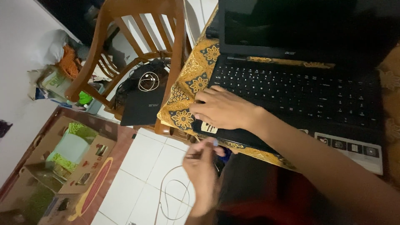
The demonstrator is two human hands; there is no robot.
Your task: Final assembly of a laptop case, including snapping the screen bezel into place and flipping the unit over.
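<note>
My right hand point(223, 110) lies palm down on the front left corner of an open black laptop point(300, 89), fingers on the edge of its keyboard. The laptop's screen is dark. It sits on a yellow patterned cloth point(187, 87) covering a table. My left hand point(203, 168), blurred, is below the table edge, pinching the end of a thin cable point(173, 196). A small bluish tip point(215, 143) shows at its fingertips, close to the laptop's left side. The cable loops down over the white floor tiles.
A wooden chair point(137, 46) stands left of the table, with a closed black laptop point(143, 104) and white earphones point(148, 81) on its seat. An open cardboard box point(71, 166) lies on the floor at lower left. Clutter sits by the wall at far left.
</note>
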